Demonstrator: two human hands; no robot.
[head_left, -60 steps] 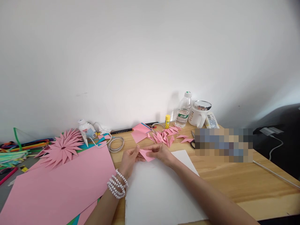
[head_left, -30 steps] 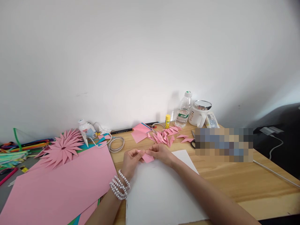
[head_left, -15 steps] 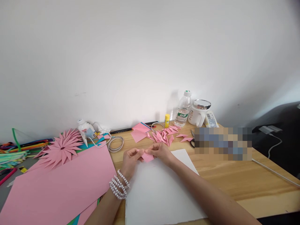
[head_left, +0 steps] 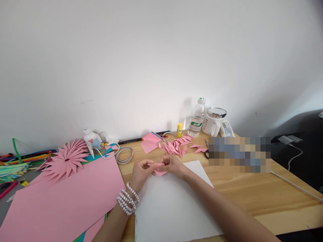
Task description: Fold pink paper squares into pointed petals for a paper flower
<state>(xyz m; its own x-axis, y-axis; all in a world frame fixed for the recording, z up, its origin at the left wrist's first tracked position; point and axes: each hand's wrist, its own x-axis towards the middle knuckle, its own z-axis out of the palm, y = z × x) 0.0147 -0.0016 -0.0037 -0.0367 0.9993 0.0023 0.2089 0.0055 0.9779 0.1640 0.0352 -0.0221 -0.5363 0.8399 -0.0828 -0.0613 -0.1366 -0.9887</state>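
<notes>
Your left hand and right hand meet just below the centre of the frame, both pinched shut on one small pink paper piece. A moment ago that piece showed a broad, flat face between your fingers; now it is folded over on itself, with a thin upper edge running fingertip to fingertip and only a small point hanging beneath — the fold looks closed and is being pressed. The hands themselves have barely shifted. A beaded bracelet circles your left wrist.

The piece is held just above the far edge of a white sheet lying on the wooden table. Just beyond your hands, toward the centre of the frame, lies a heap of folded pink petals. At lower left spreads a large pink sheet, with a finished pink paper flower at its upper edge. Farther back, right of centre, stand a glue stick, a water bottle and a white mug.
</notes>
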